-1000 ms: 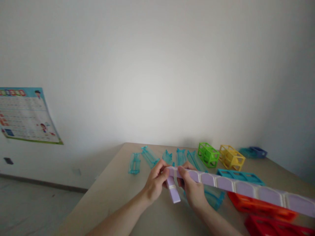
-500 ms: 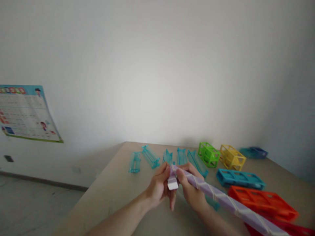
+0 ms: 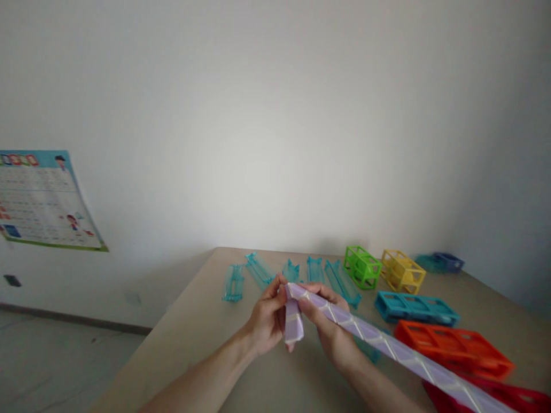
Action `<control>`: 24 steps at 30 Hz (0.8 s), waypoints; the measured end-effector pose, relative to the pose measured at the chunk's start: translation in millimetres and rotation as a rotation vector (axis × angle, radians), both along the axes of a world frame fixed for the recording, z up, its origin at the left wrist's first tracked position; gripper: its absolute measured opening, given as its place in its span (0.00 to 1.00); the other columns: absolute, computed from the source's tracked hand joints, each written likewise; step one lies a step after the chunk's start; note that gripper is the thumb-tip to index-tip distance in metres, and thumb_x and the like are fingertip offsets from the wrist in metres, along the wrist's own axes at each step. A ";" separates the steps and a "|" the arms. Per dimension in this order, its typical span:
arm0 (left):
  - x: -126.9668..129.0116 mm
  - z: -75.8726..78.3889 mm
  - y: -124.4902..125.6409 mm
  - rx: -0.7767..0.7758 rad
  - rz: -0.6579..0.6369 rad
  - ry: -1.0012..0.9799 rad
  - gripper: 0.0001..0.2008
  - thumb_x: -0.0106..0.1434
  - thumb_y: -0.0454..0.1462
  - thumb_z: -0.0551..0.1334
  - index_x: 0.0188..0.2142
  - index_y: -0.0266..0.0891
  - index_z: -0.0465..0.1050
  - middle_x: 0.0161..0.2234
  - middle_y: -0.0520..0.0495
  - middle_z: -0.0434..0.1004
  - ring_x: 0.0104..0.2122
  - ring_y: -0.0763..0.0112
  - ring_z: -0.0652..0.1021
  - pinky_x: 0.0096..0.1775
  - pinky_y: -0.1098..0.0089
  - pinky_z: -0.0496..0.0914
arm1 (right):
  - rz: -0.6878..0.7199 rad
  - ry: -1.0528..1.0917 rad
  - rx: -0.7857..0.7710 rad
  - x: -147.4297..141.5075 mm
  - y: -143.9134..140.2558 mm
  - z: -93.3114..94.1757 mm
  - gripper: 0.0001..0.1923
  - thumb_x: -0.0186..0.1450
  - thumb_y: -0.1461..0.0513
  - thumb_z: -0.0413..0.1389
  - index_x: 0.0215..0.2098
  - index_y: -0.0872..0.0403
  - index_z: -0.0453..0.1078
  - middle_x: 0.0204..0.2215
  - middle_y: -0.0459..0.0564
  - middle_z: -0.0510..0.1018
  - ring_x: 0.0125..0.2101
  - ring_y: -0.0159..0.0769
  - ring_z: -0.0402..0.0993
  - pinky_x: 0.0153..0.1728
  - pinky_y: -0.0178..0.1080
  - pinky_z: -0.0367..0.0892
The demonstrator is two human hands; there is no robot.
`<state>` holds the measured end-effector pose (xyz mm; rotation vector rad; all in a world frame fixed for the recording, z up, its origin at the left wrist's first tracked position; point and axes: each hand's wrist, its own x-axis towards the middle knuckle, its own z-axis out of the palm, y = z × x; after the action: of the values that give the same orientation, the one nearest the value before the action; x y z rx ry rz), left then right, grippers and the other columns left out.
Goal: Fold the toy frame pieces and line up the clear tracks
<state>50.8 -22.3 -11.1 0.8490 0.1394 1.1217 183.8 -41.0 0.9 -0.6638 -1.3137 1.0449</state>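
Head view: the purple strip [image 3: 365, 331] is held up over the table [image 3: 206, 332], bent near its left end, a short end hanging between the hands. The left hand [image 3: 267, 318] pinches it at the bend; the right hand [image 3: 333, 339] grips it just beside, thumb on top. Its long part slants to the near right, across the red frame [image 3: 516, 396]; whether they touch, I cannot tell. If that length swings, it could knock the red or orange frame [image 3: 465, 358]; a slack left pinch might let the bend open.
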 end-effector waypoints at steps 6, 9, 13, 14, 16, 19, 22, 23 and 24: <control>-13.5 0.9 3.3 -0.021 -0.374 0.025 0.10 0.67 0.40 0.53 0.41 0.40 0.69 0.23 0.49 0.75 0.11 0.71 0.73 0.12 0.74 0.69 | -0.007 -0.126 0.049 7.4 -0.7 7.3 0.12 0.55 0.57 0.65 0.37 0.50 0.75 0.32 0.48 0.77 0.34 0.39 0.73 0.37 0.38 0.67; -16.2 1.6 5.5 -0.005 -0.380 0.063 0.11 0.65 0.41 0.55 0.41 0.37 0.69 0.25 0.45 0.77 0.15 0.66 0.77 0.14 0.72 0.71 | 0.005 -0.182 0.088 10.3 2.0 11.1 0.12 0.55 0.56 0.65 0.37 0.50 0.76 0.29 0.46 0.74 0.30 0.36 0.71 0.34 0.37 0.66; -14.5 3.1 5.4 0.031 -0.226 0.133 0.15 0.65 0.46 0.55 0.43 0.37 0.68 0.25 0.45 0.76 0.21 0.59 0.79 0.19 0.66 0.75 | 0.110 -0.124 0.029 11.4 4.5 12.4 0.11 0.56 0.57 0.64 0.36 0.51 0.75 0.27 0.45 0.74 0.26 0.35 0.71 0.29 0.35 0.65; -14.3 4.2 4.7 0.039 -0.195 0.148 0.14 0.65 0.45 0.55 0.43 0.38 0.67 0.24 0.46 0.75 0.21 0.61 0.79 0.20 0.65 0.75 | 0.136 -0.111 0.005 11.6 4.7 12.4 0.11 0.56 0.57 0.64 0.36 0.51 0.74 0.27 0.45 0.74 0.25 0.34 0.71 0.28 0.35 0.65; -14.6 7.0 3.1 0.054 -0.151 0.157 0.10 0.66 0.42 0.55 0.42 0.40 0.66 0.25 0.49 0.73 0.21 0.67 0.78 0.22 0.65 0.76 | 0.154 -0.069 -0.016 12.3 5.2 12.2 0.13 0.55 0.58 0.64 0.38 0.51 0.71 0.26 0.43 0.75 0.24 0.34 0.71 0.26 0.35 0.65; -15.7 12.3 1.2 0.037 -0.133 0.150 0.07 0.67 0.41 0.53 0.40 0.41 0.64 0.27 0.49 0.73 0.21 0.73 0.76 0.25 0.64 0.77 | 0.112 -0.027 0.012 14.3 7.5 10.5 0.16 0.54 0.57 0.65 0.38 0.52 0.69 0.27 0.44 0.76 0.25 0.35 0.72 0.27 0.35 0.66; -15.3 16.9 0.2 0.020 -0.130 0.162 0.08 0.67 0.42 0.53 0.40 0.40 0.63 0.28 0.48 0.74 0.21 0.73 0.75 0.26 0.64 0.77 | 0.031 -0.085 -0.010 16.3 11.0 7.1 0.14 0.55 0.56 0.64 0.36 0.54 0.72 0.25 0.46 0.77 0.26 0.37 0.72 0.28 0.37 0.66; -14.7 17.8 -0.1 0.016 -0.126 0.165 0.08 0.67 0.42 0.53 0.39 0.40 0.63 0.28 0.48 0.74 0.22 0.73 0.76 0.27 0.64 0.77 | -0.006 -0.109 -0.023 16.7 12.0 6.1 0.13 0.56 0.55 0.64 0.35 0.54 0.72 0.25 0.47 0.77 0.26 0.38 0.73 0.29 0.38 0.67; -14.0 18.5 -0.3 0.011 -0.119 0.166 0.08 0.67 0.42 0.54 0.39 0.40 0.63 0.29 0.48 0.74 0.23 0.72 0.76 0.28 0.64 0.76 | -0.045 -0.127 -0.029 16.9 12.8 5.4 0.13 0.56 0.55 0.63 0.35 0.54 0.73 0.26 0.47 0.78 0.27 0.38 0.73 0.30 0.38 0.67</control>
<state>36.8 -22.6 7.4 0.9478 0.2173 0.9411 200.7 -28.2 6.2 -0.7889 -1.3888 1.0006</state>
